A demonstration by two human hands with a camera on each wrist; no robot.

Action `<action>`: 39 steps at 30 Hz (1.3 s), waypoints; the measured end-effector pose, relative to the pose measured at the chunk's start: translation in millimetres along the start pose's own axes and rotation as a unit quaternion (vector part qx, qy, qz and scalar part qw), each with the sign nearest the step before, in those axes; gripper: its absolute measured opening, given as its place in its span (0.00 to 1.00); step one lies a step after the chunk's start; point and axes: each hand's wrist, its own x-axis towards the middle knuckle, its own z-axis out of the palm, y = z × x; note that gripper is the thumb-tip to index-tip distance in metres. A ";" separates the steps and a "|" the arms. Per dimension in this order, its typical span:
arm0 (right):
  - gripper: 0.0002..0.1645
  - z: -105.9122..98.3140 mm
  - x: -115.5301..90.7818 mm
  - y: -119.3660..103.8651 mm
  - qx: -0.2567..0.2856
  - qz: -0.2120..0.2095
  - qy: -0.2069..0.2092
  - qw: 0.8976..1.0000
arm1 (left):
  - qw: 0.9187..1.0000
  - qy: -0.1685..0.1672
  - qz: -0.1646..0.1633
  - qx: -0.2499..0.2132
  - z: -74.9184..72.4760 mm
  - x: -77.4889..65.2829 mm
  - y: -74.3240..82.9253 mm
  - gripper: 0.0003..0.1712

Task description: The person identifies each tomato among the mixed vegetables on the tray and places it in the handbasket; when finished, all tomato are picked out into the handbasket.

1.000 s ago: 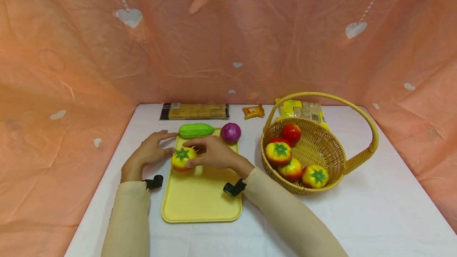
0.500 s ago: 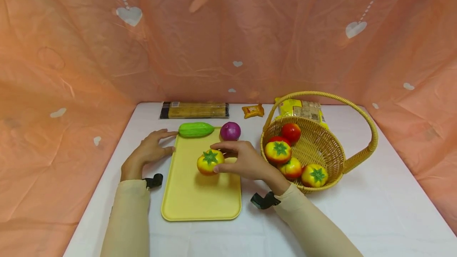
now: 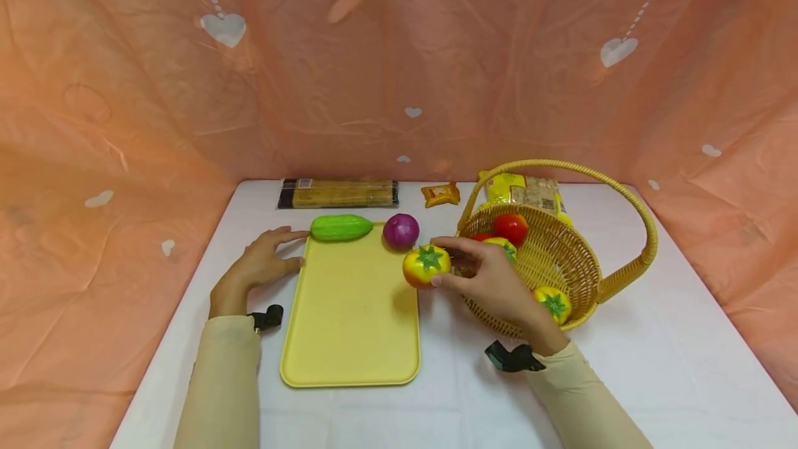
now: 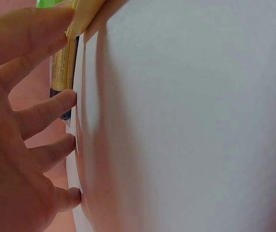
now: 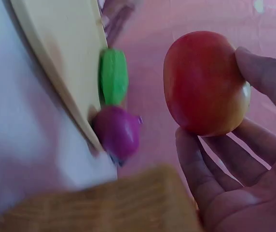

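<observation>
My right hand (image 3: 499,286) pinches a yellow-and-red tomato (image 3: 427,266) with a green star-shaped top, between thumb and fingertips. It is held up over the tray's right edge, just left of the basket; the right wrist view shows the red underside of the tomato (image 5: 205,84). My left hand (image 3: 258,265) has its fingers spread, thumb and index at the left rim of the yellow tray (image 3: 349,324). In the left wrist view the left hand (image 4: 17,130) holds nothing. A green cucumber-like vegetable (image 3: 341,227) and a purple onion (image 3: 401,231) lie at the tray's far end.
A wicker basket (image 3: 576,248) with a tall handle stands at the right, holding a red fruit (image 3: 511,229) and several tomatoes, some hidden behind my right hand. Along the back lie a noodle pack (image 3: 339,194), a small orange packet (image 3: 440,194) and a yellow bag (image 3: 524,191).
My right hand has carried the tomato from the tray's left edge rightward, across to its right edge beside the basket. The left hand has stayed in place.
</observation>
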 end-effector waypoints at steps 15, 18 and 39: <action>0.32 -49.8 -30.4 22.2 -0.002 0.050 0.081 0.995 | 1.000 0.002 -0.002 -0.005 0.2 -1.4 0.9 0.36; 0.32 -53.9 -35.8 25.6 -0.019 0.061 0.086 0.994 | 1.000 0.005 0.001 -0.005 -0.1 -1.6 0.9 0.36; 0.28 -55.1 -37.6 38.0 -0.161 0.063 0.094 0.980 | 1.000 0.002 -0.014 -0.009 0.8 1.0 -2.1 0.36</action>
